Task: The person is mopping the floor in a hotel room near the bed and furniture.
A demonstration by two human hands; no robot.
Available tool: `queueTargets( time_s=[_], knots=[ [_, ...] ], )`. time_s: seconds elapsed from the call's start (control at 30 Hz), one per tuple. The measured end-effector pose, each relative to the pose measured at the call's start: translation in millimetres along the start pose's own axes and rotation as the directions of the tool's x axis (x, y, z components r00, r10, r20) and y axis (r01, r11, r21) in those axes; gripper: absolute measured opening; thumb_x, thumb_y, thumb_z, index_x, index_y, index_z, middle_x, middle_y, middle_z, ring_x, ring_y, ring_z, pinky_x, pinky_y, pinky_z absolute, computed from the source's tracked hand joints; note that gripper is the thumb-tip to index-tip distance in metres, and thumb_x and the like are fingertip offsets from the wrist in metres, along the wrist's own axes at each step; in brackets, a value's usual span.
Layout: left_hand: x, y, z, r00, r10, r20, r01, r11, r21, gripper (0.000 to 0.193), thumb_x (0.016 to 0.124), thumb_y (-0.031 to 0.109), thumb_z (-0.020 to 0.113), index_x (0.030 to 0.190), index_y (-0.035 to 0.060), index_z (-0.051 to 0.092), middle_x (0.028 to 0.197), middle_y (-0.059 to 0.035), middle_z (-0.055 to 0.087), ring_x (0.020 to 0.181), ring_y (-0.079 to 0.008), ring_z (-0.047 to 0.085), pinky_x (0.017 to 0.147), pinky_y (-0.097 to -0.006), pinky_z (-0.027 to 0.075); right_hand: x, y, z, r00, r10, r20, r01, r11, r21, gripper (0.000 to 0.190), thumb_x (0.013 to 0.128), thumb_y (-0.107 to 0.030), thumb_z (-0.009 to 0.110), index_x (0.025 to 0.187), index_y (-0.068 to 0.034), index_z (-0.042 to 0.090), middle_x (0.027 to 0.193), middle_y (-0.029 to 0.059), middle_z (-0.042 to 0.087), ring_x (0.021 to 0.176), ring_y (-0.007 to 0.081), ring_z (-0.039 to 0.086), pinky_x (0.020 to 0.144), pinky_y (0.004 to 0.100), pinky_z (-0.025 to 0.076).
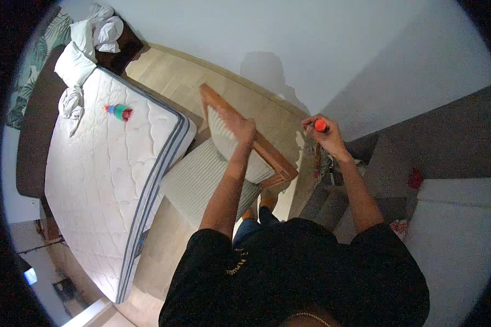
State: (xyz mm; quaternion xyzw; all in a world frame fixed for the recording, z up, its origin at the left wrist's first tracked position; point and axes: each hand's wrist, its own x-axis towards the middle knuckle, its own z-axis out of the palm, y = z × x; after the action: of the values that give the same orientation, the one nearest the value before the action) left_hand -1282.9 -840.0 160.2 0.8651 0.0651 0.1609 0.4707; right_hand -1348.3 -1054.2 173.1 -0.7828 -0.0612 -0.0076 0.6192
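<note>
My left hand [245, 130] is closed over the wooden top rail of a chair [270, 149]. Ribbed pale grey fabric covers the chair's backrest and its seat [206, 175]; the near side of the seat is partly hidden by my forearm. In my right hand [331, 137], to the right of the chair, is a long handle with a round orange-red end cap [320, 125]. The cap points up toward me. Below the hand the handle drops toward the floor, and its lower end is too blurred to name surely.
On the left is a bare quilted mattress [106, 171] with a red, green and blue object [119, 112] on it. White pillows [75, 63] lie at its head. A white wall [212, 36] rises ahead. To the right are a dark grey surface [417, 139] and a pale cushion-like surface [454, 229].
</note>
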Motion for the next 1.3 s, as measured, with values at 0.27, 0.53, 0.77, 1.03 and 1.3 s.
queueTargets(
  time_s=[0.27, 0.53, 0.77, 1.03, 1.3],
  knots=[
    [-51.3, -15.0, 112.0, 0.982, 0.004, 0.189, 0.008, 0.998, -0.067, 0.095, 0.059, 0.009, 0.061, 0.129, -0.004, -0.002, 0.134, -0.0232, 0.007, 0.124, -0.0387, 0.009, 0.098, -0.0489, 0.012, 8.3, 33.3, 13.7, 0.985, 0.134, -0.105, -0.158, 0.949, -0.271, 0.024, 0.072, -0.019, 0.064, 0.085, -0.001, 0.056, 0.078, 0.0054, 0.059, 0.071, 0.0138, 0.054, 0.068, 0.0282, 0.044],
    [-131.3, 35.2, 139.9, 0.919, 0.202, 0.339, -0.094, 0.946, -0.309, 0.094, 0.063, 0.004, 0.06, 0.13, 0.0001, -0.006, 0.136, -0.0206, 0.001, 0.125, -0.0385, 0.006, 0.097, -0.0511, 0.009, 15.2, 31.1, -30.7, 0.932, 0.042, -0.36, -0.152, 0.946, -0.285, 0.016, 0.075, -0.013, 0.059, 0.088, -0.004, 0.056, 0.083, 0.0044, 0.059, 0.079, 0.0152, 0.055, 0.071, 0.028, 0.043],
    [-162.1, 59.1, 152.7, 0.774, 0.217, 0.595, -0.109, 0.971, -0.212, 0.1, 0.056, 0.007, 0.064, 0.13, -0.0004, -0.003, 0.135, -0.0216, 0.005, 0.124, -0.0367, 0.01, 0.097, -0.0474, 0.015, 30.1, 48.3, -80.1, 0.875, -0.055, -0.481, -0.072, 0.968, -0.242, 0.015, 0.075, -0.007, 0.057, 0.09, -0.005, 0.057, 0.089, 0.0035, 0.059, 0.084, 0.0163, 0.055, 0.076, 0.0289, 0.042],
    [-197.1, 59.4, 115.4, 0.641, 0.41, 0.649, -0.227, 0.909, -0.35, 0.084, 0.066, -0.003, 0.051, 0.132, 0.0042, 0.0, 0.134, -0.0217, 0.004, 0.123, -0.0397, 0.009, 0.097, -0.0479, 0.017, 18.7, 93.8, -115.4, 0.926, 0.185, -0.328, -0.175, 0.983, 0.06, 0.018, 0.075, -0.006, 0.056, 0.093, -0.006, 0.058, 0.093, 0.0036, 0.057, 0.087, 0.0163, 0.054, 0.079, 0.0297, 0.042],
    [-255.9, 43.1, 48.3, 0.441, 0.348, 0.827, -0.331, 0.92, -0.211, 0.092, 0.064, 0.012, 0.065, 0.134, 0.0211, 0.005, 0.135, -0.0233, -0.007, 0.125, -0.0382, -0.001, 0.098, -0.0517, 0.012, 30.9, 99.2, -143.6, 0.931, 0.17, -0.322, -0.233, 0.958, -0.168, 0.015, 0.074, -0.012, 0.058, 0.087, -0.004, 0.06, 0.083, 0.0057, 0.059, 0.079, 0.0158, 0.055, 0.072, 0.0314, 0.044]
  ],
)
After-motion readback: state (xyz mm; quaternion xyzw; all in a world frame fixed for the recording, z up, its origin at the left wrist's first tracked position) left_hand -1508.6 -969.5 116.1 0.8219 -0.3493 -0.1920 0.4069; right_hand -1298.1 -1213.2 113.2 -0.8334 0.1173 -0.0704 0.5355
